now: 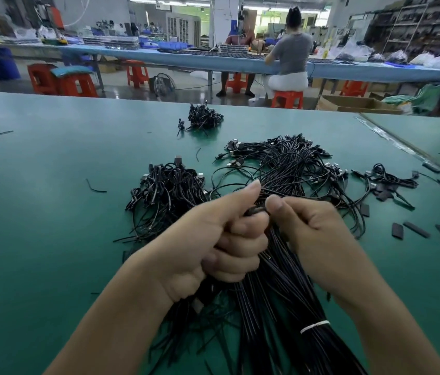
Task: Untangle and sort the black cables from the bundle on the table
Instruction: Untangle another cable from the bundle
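Observation:
A thick bundle of black cables (281, 293) runs from the near edge up between my hands, tied low down by a white band (315, 326). My left hand (213, 239) grips the bundle, fingers curled round it and thumb raised. My right hand (313, 228) pinches cables at the same spot, just right of the left thumb. Beyond the hands the cables fan out into a loose tangle with plugs (283, 161). A separate pile of looped cables (167, 190) lies to the left.
A small cable heap (204, 119) sits far back on the green table (51, 198). More cables and flat black sleeves (416, 230) litter the right side. Loose wire offcuts (95, 187) lie left. A seated person (290, 55) works at another bench beyond.

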